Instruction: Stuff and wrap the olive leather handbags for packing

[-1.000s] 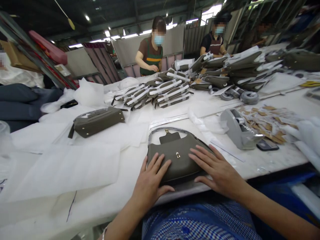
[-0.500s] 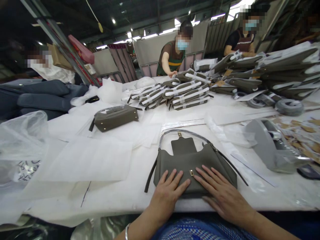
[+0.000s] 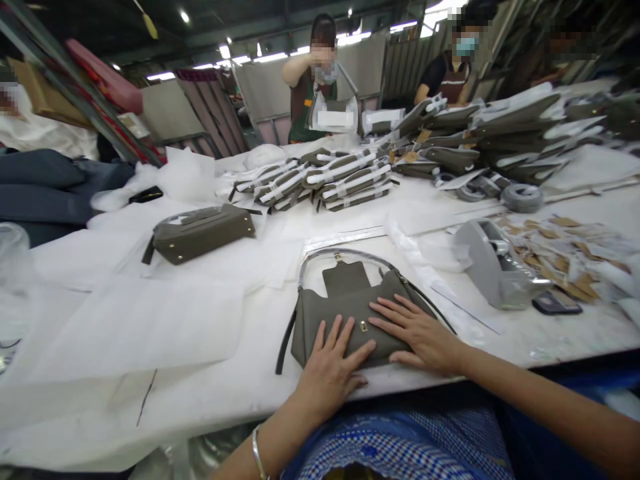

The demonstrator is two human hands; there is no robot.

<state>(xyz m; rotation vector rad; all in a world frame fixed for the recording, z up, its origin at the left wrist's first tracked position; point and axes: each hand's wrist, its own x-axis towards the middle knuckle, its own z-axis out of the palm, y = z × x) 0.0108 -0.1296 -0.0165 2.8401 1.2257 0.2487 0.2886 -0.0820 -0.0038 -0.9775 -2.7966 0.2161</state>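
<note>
An olive-grey handbag (image 3: 320,313) lies flat on the white-covered table near its front edge. Its flap (image 3: 345,279) is folded back toward the strap, and a small gold clasp (image 3: 363,326) shows on the body. My left hand (image 3: 333,367) rests on the lower left part of the bag, fingers spread. On the bag's right side lies my right hand (image 3: 417,333), its fingers apart and stretched toward the clasp. Neither hand grips anything. The thin strap (image 3: 345,252) arches behind the bag, and dark side straps hang at both ends.
Another olive bag (image 3: 203,233) lies on its side at the left. Wrapped bags (image 3: 325,177) are piled at the back. A tape dispenser (image 3: 487,263), a phone (image 3: 557,302) and brown tags (image 3: 565,253) lie at the right. A person (image 3: 313,80) across the table holds up a bag.
The view has swung to the right. My right hand has shifted up a little on the bag. The person across the table has raised an arm and now holds up a bag.
</note>
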